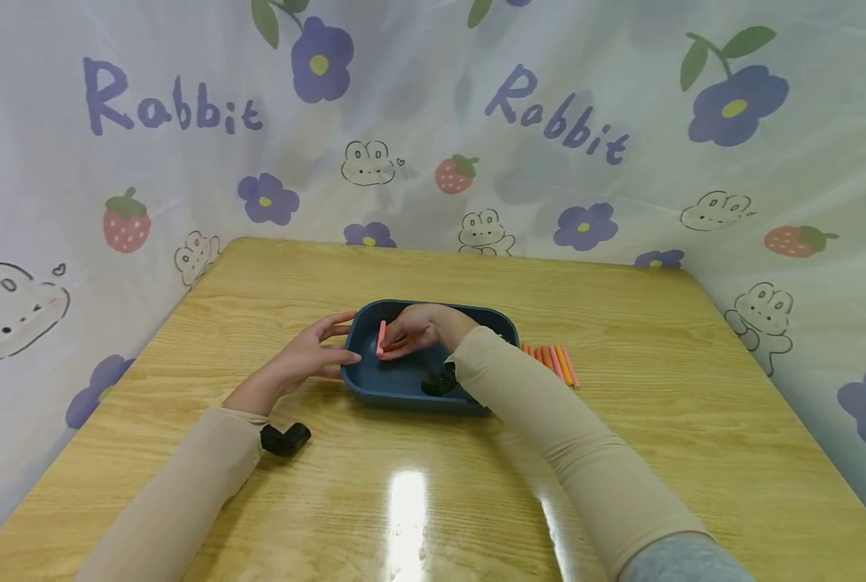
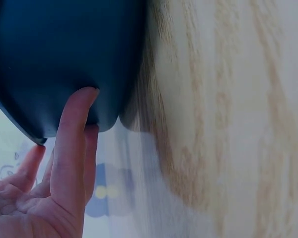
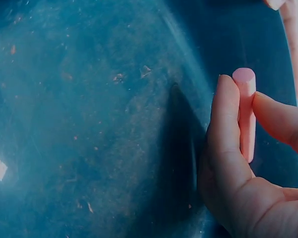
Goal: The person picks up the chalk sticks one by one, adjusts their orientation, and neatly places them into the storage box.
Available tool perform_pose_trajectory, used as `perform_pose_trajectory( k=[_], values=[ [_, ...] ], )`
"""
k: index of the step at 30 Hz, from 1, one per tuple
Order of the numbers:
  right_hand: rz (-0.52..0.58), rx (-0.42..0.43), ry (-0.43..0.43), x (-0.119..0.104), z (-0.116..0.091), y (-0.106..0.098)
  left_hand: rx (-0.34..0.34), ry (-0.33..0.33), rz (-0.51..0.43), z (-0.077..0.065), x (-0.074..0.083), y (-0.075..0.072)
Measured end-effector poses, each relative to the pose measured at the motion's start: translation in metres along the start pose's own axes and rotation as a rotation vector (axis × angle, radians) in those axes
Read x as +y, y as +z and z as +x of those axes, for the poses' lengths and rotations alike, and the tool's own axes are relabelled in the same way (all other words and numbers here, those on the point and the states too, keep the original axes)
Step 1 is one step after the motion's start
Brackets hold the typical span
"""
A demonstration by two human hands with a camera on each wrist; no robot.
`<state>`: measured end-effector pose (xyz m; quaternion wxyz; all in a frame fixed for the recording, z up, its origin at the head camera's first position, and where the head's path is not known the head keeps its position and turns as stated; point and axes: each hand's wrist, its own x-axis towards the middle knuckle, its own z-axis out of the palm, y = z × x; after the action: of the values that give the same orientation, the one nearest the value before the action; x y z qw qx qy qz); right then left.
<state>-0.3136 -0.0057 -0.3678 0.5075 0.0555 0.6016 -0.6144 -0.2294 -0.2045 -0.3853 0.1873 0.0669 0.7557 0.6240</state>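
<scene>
There is one blue box [image 1: 401,380] on one desk [image 1: 418,449]. Two hands are at the box. The right hand [image 1: 421,326] is inside it, pinching one pink stick [image 1: 382,338] between thumb and finger. The stick is at the fingertips, near the left end of the box. One round, flat end peeks out past the fingers. I can't tell if the stick touches the bottom. The left hand [image 1: 305,352] has its fingers spread, touching the left end of the box. It is near the stick but not on it. More pink and orange sticks [image 1: 564,365] lie side by side, just right of the box. I see about seven, but some are partly hidden. Tiny crumbs [image 3: 91,207] dot the bottom of the box, too many to count.
</scene>
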Motion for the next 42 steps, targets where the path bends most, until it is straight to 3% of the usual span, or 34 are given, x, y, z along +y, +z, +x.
perform_pose_trajectory(
  k=[18,24,33,42],
  values=[
    [-0.097,0.044,-0.010,-0.002,-0.006,-0.002,-0.007,-0.001,-0.032,0.001,0.000,0.001],
    [-0.113,0.003,-0.036,-0.004,-0.013,-0.005,0.008,-0.005,-0.021,0.000,0.000,0.001],
    [-0.051,-0.025,-0.096,-0.009,-0.029,-0.011,0.010,-0.004,-0.015,0.000,0.001,0.001],
    [-0.081,-0.060,-0.161,-0.008,-0.053,-0.018,0.006,0.001,-0.004,0.000,0.001,0.001]
  ],
)
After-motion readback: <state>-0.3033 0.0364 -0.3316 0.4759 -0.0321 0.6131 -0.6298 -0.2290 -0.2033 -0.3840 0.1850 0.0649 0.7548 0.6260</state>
